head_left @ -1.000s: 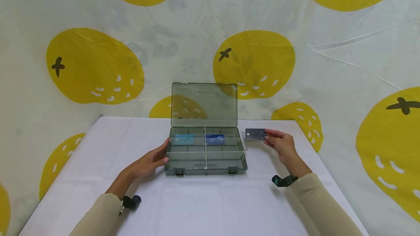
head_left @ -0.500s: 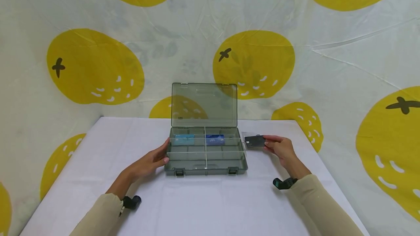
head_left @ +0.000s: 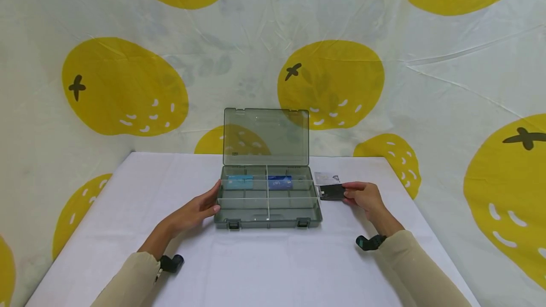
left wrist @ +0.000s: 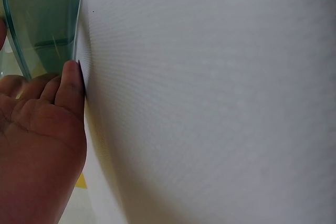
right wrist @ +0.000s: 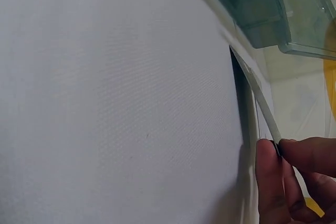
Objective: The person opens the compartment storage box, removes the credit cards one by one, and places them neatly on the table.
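A translucent grey-green organizer box (head_left: 268,224) sits on the white table with its lid raised. In its back row lie a light blue card (head_left: 240,182) on the left and a dark blue card (head_left: 279,182) on the right. My left hand (head_left: 194,211) rests against the box's left side, fingers lying along the wall, as the left wrist view also shows. Just right of the box, my right hand (head_left: 367,199) pinches a black card (head_left: 331,192) by its right end, between thumb and fingers. In the right wrist view this card (right wrist: 262,103) appears edge-on, low over the table.
A clear plastic card or sleeve (head_left: 326,177) with small printing lies behind the black card, beside the box. Thin clear dividers split the box into several compartments. A white curtain (head_left: 239,60) printed with yellow fruit hangs behind the table (head_left: 256,269).
My right hand has brought the black card toward me and lower, beside the box, uncovering the clear plastic piece behind it. My left hand stays on the box's side.
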`<action>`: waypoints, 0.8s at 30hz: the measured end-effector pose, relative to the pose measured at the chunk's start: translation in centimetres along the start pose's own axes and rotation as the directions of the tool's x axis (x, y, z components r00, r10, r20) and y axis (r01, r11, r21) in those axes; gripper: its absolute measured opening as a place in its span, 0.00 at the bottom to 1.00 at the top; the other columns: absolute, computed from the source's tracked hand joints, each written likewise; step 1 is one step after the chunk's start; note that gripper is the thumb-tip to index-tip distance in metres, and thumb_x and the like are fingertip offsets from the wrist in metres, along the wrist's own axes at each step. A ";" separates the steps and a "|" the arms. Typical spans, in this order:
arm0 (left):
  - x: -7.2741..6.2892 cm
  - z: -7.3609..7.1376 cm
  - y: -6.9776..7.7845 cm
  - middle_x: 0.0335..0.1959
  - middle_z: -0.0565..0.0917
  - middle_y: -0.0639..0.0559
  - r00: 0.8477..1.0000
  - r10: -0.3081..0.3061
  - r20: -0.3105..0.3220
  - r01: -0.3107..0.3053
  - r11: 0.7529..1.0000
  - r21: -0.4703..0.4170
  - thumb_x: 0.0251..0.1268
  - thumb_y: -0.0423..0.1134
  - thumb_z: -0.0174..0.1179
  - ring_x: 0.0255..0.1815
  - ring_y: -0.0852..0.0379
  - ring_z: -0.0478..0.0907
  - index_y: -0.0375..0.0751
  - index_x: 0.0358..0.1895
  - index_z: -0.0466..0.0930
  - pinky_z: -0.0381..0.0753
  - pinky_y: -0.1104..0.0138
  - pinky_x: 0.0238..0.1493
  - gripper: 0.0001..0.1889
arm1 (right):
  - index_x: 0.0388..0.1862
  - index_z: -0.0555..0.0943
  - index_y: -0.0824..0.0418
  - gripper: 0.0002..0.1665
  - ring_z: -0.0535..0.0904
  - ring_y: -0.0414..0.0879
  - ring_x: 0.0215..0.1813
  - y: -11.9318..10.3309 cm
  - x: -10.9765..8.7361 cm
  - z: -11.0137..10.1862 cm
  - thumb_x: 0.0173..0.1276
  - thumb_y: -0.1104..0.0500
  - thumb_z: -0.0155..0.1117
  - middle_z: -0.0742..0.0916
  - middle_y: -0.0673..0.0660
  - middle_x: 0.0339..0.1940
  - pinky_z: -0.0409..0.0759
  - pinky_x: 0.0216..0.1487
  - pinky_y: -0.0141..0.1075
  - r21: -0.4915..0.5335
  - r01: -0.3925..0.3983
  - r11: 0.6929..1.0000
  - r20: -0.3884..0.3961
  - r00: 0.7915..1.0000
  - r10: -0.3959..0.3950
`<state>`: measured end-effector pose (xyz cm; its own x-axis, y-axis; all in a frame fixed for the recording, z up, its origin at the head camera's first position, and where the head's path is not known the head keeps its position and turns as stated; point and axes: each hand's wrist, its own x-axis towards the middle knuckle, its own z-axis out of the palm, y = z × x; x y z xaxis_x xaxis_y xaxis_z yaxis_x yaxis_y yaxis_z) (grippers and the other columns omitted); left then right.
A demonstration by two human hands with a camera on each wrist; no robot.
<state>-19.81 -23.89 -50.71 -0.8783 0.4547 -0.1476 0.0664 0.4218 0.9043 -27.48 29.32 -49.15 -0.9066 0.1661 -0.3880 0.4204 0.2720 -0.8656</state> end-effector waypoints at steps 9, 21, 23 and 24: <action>0.1 0.0 -0.1 0.91 0.36 0.52 1.000 -0.007 -0.001 0.007 1.000 -0.007 0.84 0.44 0.57 0.91 0.40 0.41 0.53 0.89 0.32 0.47 0.45 0.85 0.46 | 0.67 0.83 0.66 0.23 0.87 0.45 0.36 0.1 -0.2 -0.2 0.74 0.67 0.69 0.88 0.66 0.55 0.91 0.41 0.34 -0.147 0.063 0.987 -0.016 0.998 -0.066; 0.1 -0.1 -0.3 0.91 0.35 0.48 0.999 0.040 0.011 -0.040 0.999 -0.017 0.85 0.42 0.55 0.90 0.36 0.39 0.49 0.89 0.32 0.45 0.43 0.85 0.45 | 0.63 0.86 0.62 0.20 0.88 0.56 0.49 -1.1 -1.1 0.8 0.75 0.59 0.69 0.90 0.66 0.56 0.90 0.46 0.37 -0.412 0.272 0.869 -0.064 0.943 -0.326; 0.1 -0.1 -0.3 0.91 0.35 0.48 0.999 0.042 0.011 -0.042 0.999 -0.014 0.85 0.42 0.55 0.90 0.36 0.39 0.49 0.89 0.32 0.45 0.42 0.85 0.45 | 0.63 0.86 0.60 0.19 0.87 0.56 0.52 -1.6 -1.2 1.4 0.76 0.58 0.69 0.90 0.64 0.57 0.90 0.51 0.40 -0.415 0.306 0.857 -0.059 0.931 -0.361; 0.1 -0.1 -0.3 0.91 0.35 0.48 0.999 0.041 0.011 -0.041 0.999 -0.014 0.85 0.42 0.55 0.90 0.36 0.39 0.50 0.89 0.32 0.45 0.42 0.85 0.45 | 0.64 0.86 0.60 0.19 0.87 0.56 0.53 -2.0 -1.3 1.8 0.77 0.57 0.68 0.90 0.63 0.57 0.90 0.54 0.41 -0.413 0.324 0.851 -0.053 0.924 -0.378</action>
<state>-19.92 -24.07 -50.98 -0.8697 0.4801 -0.1147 0.0957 0.3919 0.9150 -27.20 26.86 -47.52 -0.9948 0.1010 -0.0151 0.0798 0.6766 -0.7320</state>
